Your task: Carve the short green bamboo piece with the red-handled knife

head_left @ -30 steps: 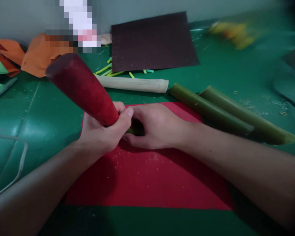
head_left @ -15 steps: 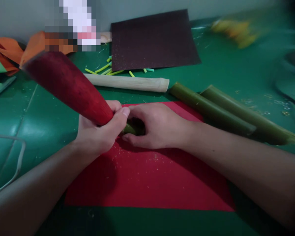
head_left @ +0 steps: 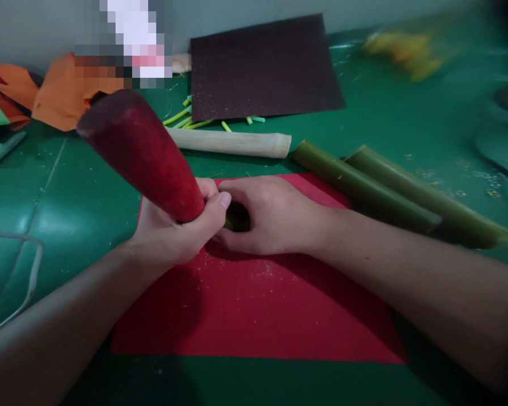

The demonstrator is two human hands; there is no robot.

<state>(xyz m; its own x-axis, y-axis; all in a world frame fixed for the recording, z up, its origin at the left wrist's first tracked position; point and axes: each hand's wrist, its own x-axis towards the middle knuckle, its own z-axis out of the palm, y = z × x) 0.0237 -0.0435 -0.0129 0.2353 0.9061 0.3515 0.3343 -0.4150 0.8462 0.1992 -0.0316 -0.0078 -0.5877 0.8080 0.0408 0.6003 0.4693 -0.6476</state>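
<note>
My left hand (head_left: 182,231) is closed round the narrow lower end of a thick red tapered cylinder (head_left: 148,158). Its wide, darker end leans up to the left. Close beside it, my right hand (head_left: 265,214) curls over a short green piece (head_left: 237,219), mostly hidden by the fingers. The two hands meet, and the left thumb lies near the green piece; whether the red cylinder touches that piece is hidden. Both hands are over a red sheet (head_left: 254,316) sprinkled with small pale scraps.
Two green bamboo-like lengths (head_left: 368,186) lie to the right, one partly over the other. Behind my hands are a pale peeled stick (head_left: 241,144), yellow-green strips (head_left: 178,117) and a dark brown sheet (head_left: 262,70). Orange folded material (head_left: 63,96) is at the left; small rings (head_left: 493,193) lie at the right.
The red cylinder's upper end has swung to the right and stands more upright. My left hand has shifted slightly right, covering more of the green piece. My right hand has barely moved.
</note>
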